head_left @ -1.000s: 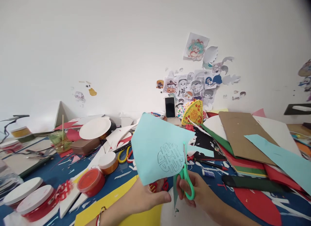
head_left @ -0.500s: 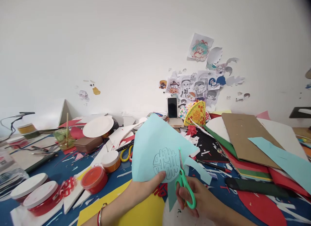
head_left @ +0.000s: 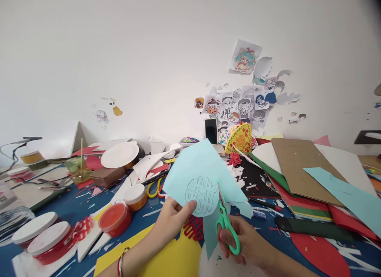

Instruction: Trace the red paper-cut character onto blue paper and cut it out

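My left hand [head_left: 174, 219] pinches a sheet of light blue paper [head_left: 202, 162] from below, with its thumb near a pencil-drawn, rounded double-happiness pattern [head_left: 201, 195]. My right hand [head_left: 238, 239] grips green-handled scissors [head_left: 226, 227] through the finger loops. Their narrow blades [head_left: 220, 194] stand in the paper's edge, right beside the drawn outline. A cut blue strip [head_left: 210, 233] hangs down between my hands. The blades' lower part is hidden by the paper.
Below my hands lie yellow card [head_left: 175, 249] and red paper cutouts [head_left: 193, 229]. Jars with red contents [head_left: 114, 219] stand at left. Stacked coloured card [head_left: 306, 170] fills the right, with a phone [head_left: 211, 131] propped at the back against a wall of pinned drawings.
The blue paper has turned slightly and shifted right, and the cut edge now curves around the drawn pattern. My left hand has moved down and left, and the hanging strip is longer.
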Motion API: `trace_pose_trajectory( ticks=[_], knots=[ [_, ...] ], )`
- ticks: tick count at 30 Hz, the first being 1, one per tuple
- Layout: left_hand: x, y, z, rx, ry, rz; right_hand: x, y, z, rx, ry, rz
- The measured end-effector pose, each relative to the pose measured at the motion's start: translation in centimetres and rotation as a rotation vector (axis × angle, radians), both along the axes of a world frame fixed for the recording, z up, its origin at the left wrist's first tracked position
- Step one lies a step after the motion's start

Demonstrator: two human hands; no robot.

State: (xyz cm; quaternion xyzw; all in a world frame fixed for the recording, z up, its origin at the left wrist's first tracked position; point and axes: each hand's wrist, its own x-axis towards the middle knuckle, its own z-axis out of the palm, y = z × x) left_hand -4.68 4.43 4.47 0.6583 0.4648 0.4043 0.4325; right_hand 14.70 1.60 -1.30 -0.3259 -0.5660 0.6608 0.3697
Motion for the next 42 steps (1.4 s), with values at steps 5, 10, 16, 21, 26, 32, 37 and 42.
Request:
trace_pose_trajectory(
  ticks=[5,10,16,21,26,32,37,42],
  knots=[
    [0.1,0.5,-0.4,0.061,-0.015,-0.056,0.0,-0.2,0.2,-0.009,-0.03,-0.011],
    [0.0,0.3,0.0,0.057,-0.014,-0.115,0.0,-0.1,0.7,-0.002,-0.026,0.008],
    [-0.4,0.5,0.5,0.027,-0.04,-0.19,0.2,-0.3,1.3,-0.052,-0.056,-0.032],
    [-0.3,0.5,0.5,0.023,-0.058,-0.169,0.2,-0.4,1.5,-0.06,-0.086,-0.049],
    [-0.1,0.3,0.3,0.044,-0.061,-0.13,0.1,-0.3,1.0,-0.065,-0.067,-0.04],
    [-0.4,0.4,0.4,0.071,-0.071,-0.185,0.1,-0.4,1.5,-0.058,-0.074,-0.031],
    [-0.7,0.6,0.6,0.056,-0.087,-0.201,0.3,-0.3,1.4,-0.066,-0.059,-0.004],
    [-0.5,0.8,0.1,0.021,-0.089,-0.194,0.1,-0.1,1.2,-0.056,-0.056,-0.024]
  ],
)
